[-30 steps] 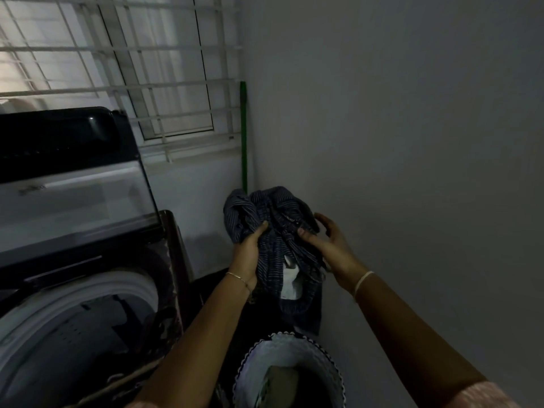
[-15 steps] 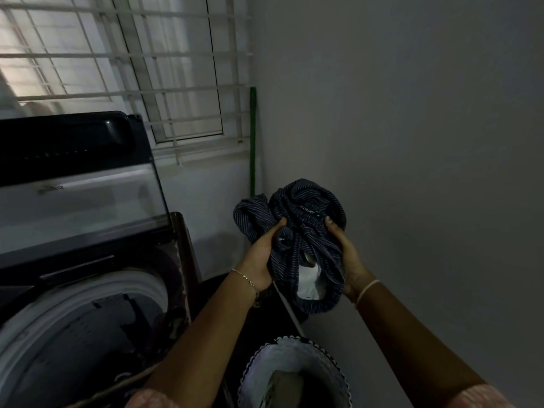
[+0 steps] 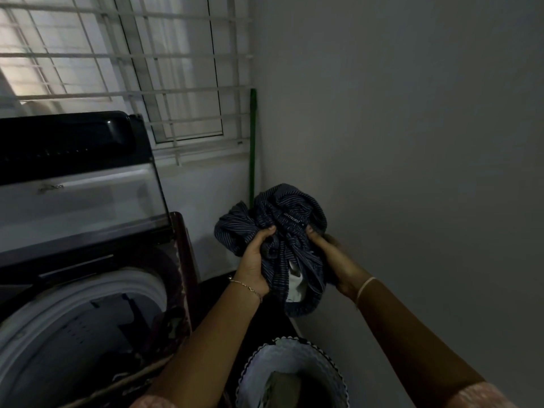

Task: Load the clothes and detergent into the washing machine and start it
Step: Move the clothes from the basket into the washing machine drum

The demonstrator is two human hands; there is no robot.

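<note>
Striped garment [image 3: 282, 213], clutched by left hand [image 3: 253, 266] and right hand [image 3: 338, 260] fingers [image 3: 313, 234], beside grey wall [image 3: 412, 142].

1. Striped garment [image 3: 282, 219] is now balled up tighter; the hanging tail has been pulled up, clear of the basket [image 3: 294, 346].
2. Right hand [image 3: 332, 254] went from spread fingers on the side to curled into the cloth.
3. Left hand [image 3: 253, 260] closed in; the hands are nearer each other.
4. Label [image 3: 291, 218] is now showing on top.
</note>
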